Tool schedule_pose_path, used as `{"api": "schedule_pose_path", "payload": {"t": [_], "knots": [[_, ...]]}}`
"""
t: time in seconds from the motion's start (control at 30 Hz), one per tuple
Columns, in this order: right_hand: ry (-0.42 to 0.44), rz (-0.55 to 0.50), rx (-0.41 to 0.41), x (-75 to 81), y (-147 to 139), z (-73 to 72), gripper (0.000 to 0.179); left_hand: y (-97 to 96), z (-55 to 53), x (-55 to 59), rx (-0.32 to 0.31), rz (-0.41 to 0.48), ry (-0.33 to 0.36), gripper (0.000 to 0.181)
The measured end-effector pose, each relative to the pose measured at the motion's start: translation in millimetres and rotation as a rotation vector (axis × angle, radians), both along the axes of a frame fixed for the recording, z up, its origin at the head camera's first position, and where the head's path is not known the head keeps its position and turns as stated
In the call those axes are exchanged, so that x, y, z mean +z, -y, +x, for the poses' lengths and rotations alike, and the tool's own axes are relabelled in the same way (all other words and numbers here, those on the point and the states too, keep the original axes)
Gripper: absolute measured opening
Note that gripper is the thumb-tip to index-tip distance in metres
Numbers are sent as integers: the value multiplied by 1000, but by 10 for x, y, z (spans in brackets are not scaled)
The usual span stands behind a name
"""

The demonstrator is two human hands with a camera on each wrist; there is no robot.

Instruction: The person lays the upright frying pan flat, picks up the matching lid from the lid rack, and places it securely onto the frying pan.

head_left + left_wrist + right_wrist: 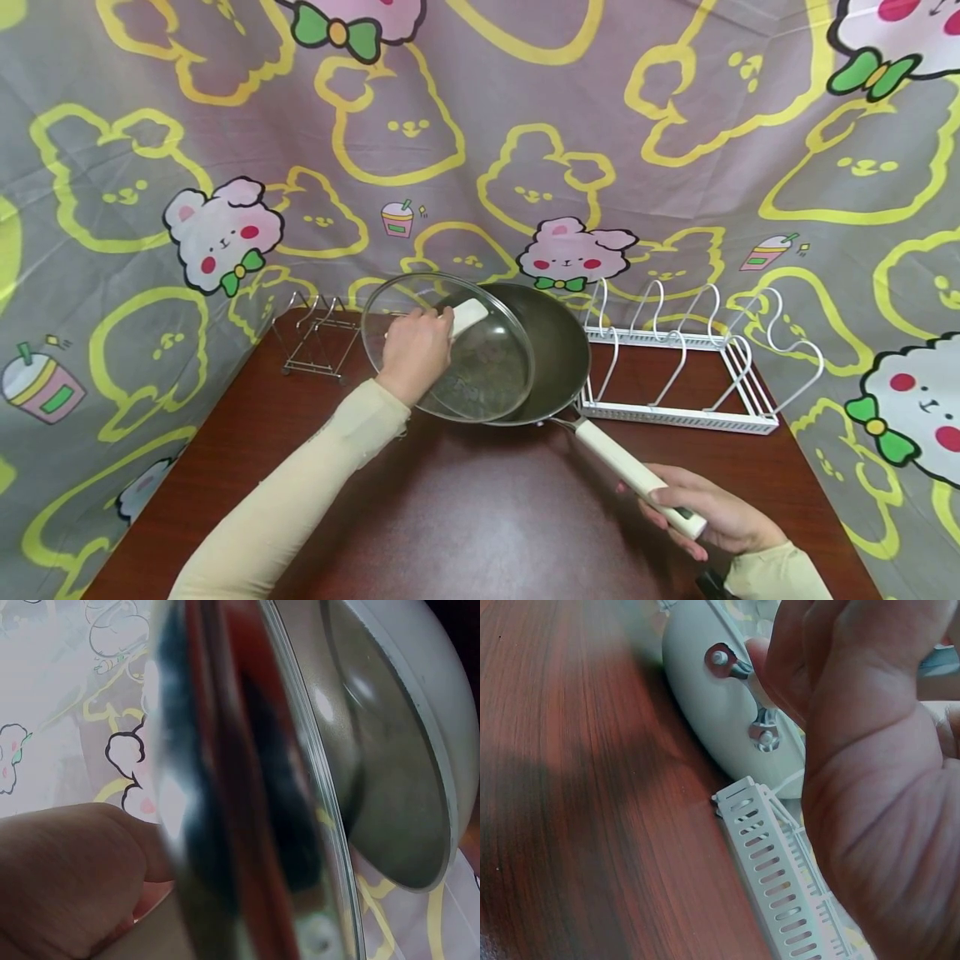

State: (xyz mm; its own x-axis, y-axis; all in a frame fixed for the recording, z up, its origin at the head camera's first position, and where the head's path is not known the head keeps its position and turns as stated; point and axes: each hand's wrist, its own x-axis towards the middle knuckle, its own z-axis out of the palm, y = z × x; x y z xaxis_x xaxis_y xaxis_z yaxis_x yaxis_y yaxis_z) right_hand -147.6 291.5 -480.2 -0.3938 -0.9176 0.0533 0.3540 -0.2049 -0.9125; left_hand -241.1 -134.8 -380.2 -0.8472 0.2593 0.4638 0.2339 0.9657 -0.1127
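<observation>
A deep pan (558, 354) with a dark interior and a long cream handle (622, 462) is near the back middle of the table. My right hand (723, 510) holds that handle near its end, thumb on top and fingers underneath. Over the left part of the pan is a clear glass lid (487, 379), tilted, and its left side reaches past the pan's rim. My left hand (416, 354) grips the lid's white knob (469, 318). In the left wrist view the lid's blurred rim stands apart from the pan (409, 772). The pan's pale outside (705, 697) shows in the right wrist view.
Right of the pan stands a white rack (675, 411) with several upright wire loops, close against the pan's side. A small metal wire rack (315, 367) is at the back left. Behind the brown table (465, 517) hangs a patterned cloth (480, 100).
</observation>
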Motion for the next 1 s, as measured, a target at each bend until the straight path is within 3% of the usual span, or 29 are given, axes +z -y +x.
{"api": "schedule_pose_path", "payload": {"t": [0.3,1.0], "knots": [[-2,11,-6,2,0,5,44,-50,-10,-15,-2,0,35,46],[10,-9,4,-3,2,-6,47,-150,-29,-20,-9,2,24,45]]}}
